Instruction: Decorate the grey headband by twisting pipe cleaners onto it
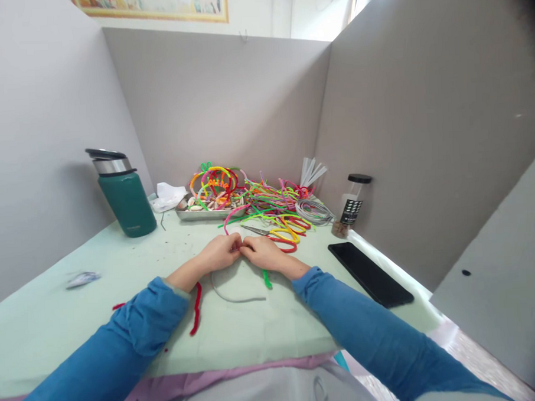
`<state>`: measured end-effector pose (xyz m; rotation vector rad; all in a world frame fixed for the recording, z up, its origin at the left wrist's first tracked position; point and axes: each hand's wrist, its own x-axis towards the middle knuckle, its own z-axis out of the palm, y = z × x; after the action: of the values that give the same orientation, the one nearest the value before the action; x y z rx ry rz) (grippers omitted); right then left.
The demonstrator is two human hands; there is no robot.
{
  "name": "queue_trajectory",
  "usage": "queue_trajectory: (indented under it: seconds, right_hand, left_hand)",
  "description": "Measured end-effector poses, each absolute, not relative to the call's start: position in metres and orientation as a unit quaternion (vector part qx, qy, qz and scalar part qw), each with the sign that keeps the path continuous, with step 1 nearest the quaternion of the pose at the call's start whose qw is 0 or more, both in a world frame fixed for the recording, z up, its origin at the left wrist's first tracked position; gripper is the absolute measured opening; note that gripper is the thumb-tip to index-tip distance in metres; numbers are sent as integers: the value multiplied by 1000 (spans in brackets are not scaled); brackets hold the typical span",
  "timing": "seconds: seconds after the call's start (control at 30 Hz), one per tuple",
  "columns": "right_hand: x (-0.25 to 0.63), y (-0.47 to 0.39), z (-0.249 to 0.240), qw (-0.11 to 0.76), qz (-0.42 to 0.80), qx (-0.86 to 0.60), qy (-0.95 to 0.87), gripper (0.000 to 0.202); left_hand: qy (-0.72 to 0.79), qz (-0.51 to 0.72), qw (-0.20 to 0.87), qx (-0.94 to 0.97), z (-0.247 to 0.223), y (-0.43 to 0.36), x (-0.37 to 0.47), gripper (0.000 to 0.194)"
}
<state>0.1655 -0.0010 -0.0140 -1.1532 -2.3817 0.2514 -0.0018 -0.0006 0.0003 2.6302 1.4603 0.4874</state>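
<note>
Over the middle of the table my left hand [220, 252] and my right hand [264, 253] meet, fingertips pinched together. A pink pipe cleaner [233, 215] curves up and back from the left fingers. Whatever lies between the fingertips is mostly hidden. Just behind the right hand are scissors [256, 230] with the blades pointing left. Below the hands rests a grey wire [240, 300], its upper end passing near the left wrist. A short red pipe cleaner [196, 310] lies beside the left sleeve, and a green piece [267, 279] under the right wrist.
Behind the hands, a metal tray [210, 214] holds colourful twisted shapes, with a heap of pipe cleaners [271, 194] alongside. Coiled wire [314, 211], a clear jar [350, 209] and a black phone [370, 273] are rightward. A green bottle [128, 203] stands left; grey partitions [219, 108] enclose the table.
</note>
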Motion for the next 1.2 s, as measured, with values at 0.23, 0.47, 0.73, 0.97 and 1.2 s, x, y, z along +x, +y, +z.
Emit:
queue_trajectory:
  seconds: [0.23,0.47,0.73,0.97,1.2]
  right_hand:
    - [165,-1,-14,242,93,-420,-870,19]
    - [167,-1,-13,242,108,-408,-874,17]
    - [167,0,-14,248,106,-406,-873,15]
    - [167,-1,-13,240,109,-410,-873,17]
    - [166,-1,-14,235,101,-419,-871,18]
  left_hand:
    - [479,162,49,861,1,-1,-2,14]
    - [477,161,43,863,-1,1,-3,13]
    - [477,159,39,863,-2,1,-3,12]
    - [480,157,39,862,0,1,-3,12]
    - [477,162,41,863,-2,2,-3,13]
